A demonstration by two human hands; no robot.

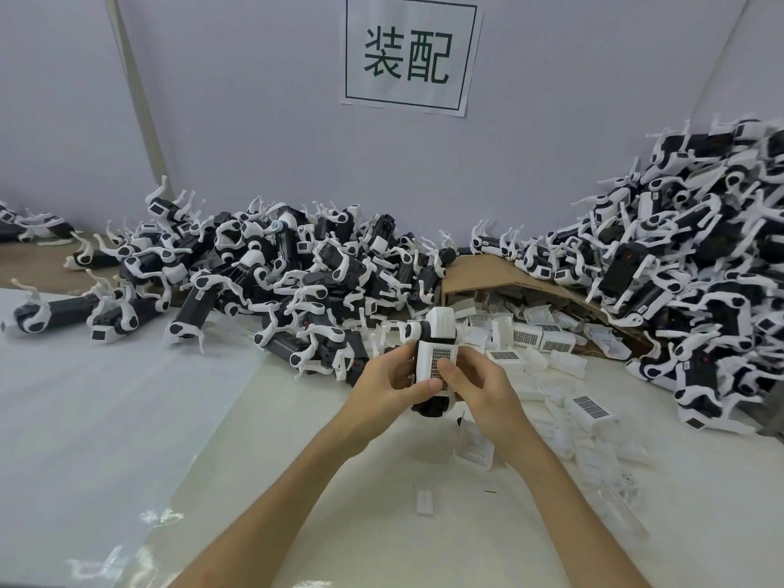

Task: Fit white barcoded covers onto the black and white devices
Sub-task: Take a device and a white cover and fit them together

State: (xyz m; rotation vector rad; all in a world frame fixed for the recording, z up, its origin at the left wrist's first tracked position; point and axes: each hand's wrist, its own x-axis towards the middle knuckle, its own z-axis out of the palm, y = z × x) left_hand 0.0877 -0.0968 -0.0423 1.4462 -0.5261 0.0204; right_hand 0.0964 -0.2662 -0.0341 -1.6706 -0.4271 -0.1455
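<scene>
I hold one black and white device upright above the table's middle, its underside turned toward me. A white barcoded cover lies on that underside. My left hand grips the device from the left, thumb at the cover's lower edge. My right hand grips it from the right, thumb pressing on the barcode. Loose white barcoded covers are scattered to the right of my hands.
A big heap of black and white devices fills the back left and middle. Another heap of devices rises at the right. A tipped cardboard box spills covers between them. A plastic sheet covers the left of the table.
</scene>
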